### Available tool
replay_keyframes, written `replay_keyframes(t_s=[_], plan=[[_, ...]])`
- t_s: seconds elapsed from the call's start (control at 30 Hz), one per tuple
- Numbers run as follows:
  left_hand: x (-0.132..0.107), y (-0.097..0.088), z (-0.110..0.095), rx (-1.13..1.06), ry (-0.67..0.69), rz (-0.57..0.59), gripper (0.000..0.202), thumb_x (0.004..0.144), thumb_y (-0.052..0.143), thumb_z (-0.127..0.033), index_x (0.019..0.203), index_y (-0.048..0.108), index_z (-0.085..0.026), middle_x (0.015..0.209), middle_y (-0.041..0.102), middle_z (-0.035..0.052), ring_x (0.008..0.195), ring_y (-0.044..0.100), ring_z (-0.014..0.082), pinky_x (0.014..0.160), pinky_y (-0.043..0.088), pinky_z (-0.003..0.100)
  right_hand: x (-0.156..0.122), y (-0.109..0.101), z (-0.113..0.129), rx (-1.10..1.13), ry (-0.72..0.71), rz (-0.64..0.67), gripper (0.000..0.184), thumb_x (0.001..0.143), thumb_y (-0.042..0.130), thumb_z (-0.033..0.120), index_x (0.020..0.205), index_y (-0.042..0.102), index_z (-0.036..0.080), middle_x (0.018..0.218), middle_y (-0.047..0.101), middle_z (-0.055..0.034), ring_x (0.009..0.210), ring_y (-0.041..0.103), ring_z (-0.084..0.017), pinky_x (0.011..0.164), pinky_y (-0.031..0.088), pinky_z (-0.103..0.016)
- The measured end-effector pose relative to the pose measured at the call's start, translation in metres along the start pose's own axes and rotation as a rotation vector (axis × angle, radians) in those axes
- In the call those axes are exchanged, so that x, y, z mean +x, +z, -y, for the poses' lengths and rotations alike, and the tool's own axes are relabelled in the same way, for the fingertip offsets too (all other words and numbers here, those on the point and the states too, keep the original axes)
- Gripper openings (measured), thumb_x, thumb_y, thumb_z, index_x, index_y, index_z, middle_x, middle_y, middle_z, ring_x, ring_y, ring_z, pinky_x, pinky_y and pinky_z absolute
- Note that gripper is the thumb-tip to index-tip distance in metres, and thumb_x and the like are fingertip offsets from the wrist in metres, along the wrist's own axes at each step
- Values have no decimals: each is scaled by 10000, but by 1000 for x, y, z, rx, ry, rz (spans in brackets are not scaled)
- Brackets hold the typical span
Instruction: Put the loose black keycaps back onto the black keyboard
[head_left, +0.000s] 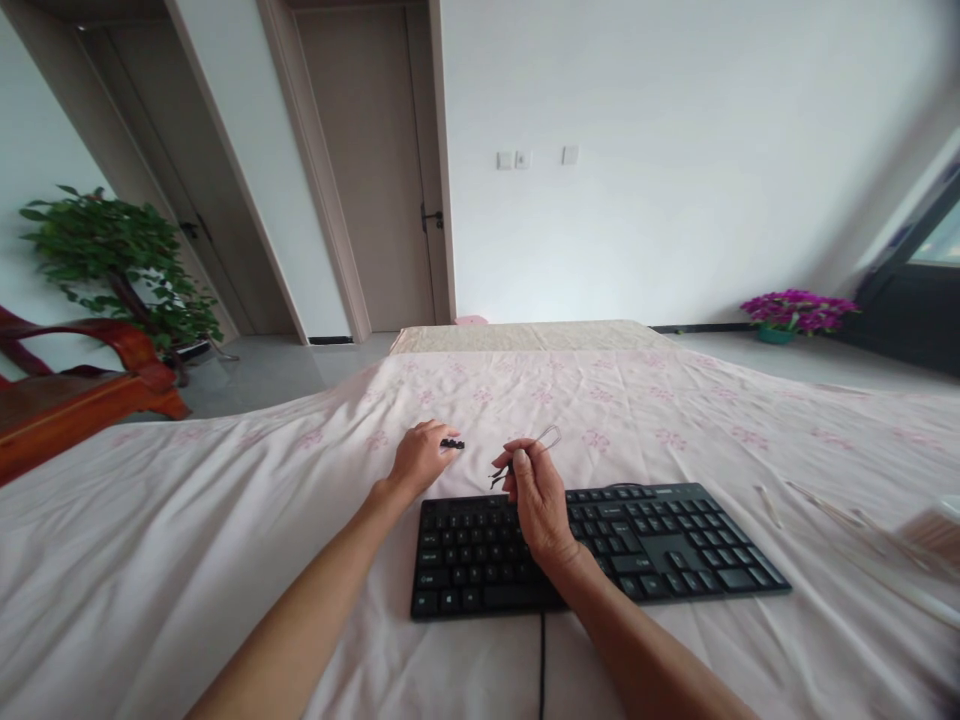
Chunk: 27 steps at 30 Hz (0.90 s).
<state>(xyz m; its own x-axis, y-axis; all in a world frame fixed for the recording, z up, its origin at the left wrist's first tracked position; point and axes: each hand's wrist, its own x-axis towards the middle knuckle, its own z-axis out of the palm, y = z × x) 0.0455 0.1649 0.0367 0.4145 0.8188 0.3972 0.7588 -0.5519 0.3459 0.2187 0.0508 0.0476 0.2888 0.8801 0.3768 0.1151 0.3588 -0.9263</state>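
Note:
A black keyboard lies on a pink flowered cloth. Beyond its upper left corner is my left hand, fingers closed around a small dark bumpy piece whose kind I cannot make out. My right hand is above the middle of the keyboard and covers some of its keys. Between thumb and fingers it pinches a small tool with a thin wire loop sticking out to the upper right. Dark thin prongs show at the tool's other side. The two hands are apart.
Several cotton swabs lie on the cloth at the right, beside a blurred clear container. A black cable runs toward me. A wooden chair and a leafy plant stand left, purple flowers far right.

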Motion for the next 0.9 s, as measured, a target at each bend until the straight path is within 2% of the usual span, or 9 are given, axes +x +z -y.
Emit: replay_keyframes(t_s=[0.17, 0.33, 0.6, 0.8, 0.9], plan=[[-24, -13, -34, -249, -32, 41, 203, 827, 591, -223, 982, 719, -248, 1030, 696, 22, 1000, 619, 184, 912, 463, 293, 7, -14, 5, -148, 4, 55, 236, 974, 384, 403, 967, 531, 219, 768, 640, 7, 566, 499, -114, 577, 426, -246], [-45, -13, -59, -404, -45, 105, 223, 807, 592, -176, 971, 725, -248, 996, 701, 14, 953, 640, 169, 876, 484, 275, 3, -21, 3, -233, -22, 113, 224, 980, 369, 375, 941, 530, 225, 763, 637, 15, 589, 510, -118, 624, 431, -254], [-57, -10, -63, -445, -90, 158, 229, 784, 655, -241, 1000, 730, -245, 998, 714, 10, 939, 653, 176, 840, 484, 268, -5, -16, -1, -301, -46, 233, 200, 971, 392, 364, 965, 532, 222, 778, 651, 5, 618, 546, -131, 648, 439, -261], [-58, -4, -69, -336, -82, 164, 213, 771, 685, -310, 973, 731, -263, 980, 719, 4, 926, 651, 196, 836, 469, 282, -4, -15, -1, -393, -79, 282, 152, 956, 407, 308, 981, 535, 229, 797, 661, 4, 721, 601, -152, 716, 443, -272], [-58, -1, -72, -275, -95, 143, 164, 800, 656, -342, 930, 724, -271, 956, 720, -2, 890, 652, 187, 786, 460, 273, -4, -14, 0, -423, -83, 290, 142, 949, 417, 308, 980, 534, 234, 804, 663, 0, 730, 615, -164, 714, 443, -282]])
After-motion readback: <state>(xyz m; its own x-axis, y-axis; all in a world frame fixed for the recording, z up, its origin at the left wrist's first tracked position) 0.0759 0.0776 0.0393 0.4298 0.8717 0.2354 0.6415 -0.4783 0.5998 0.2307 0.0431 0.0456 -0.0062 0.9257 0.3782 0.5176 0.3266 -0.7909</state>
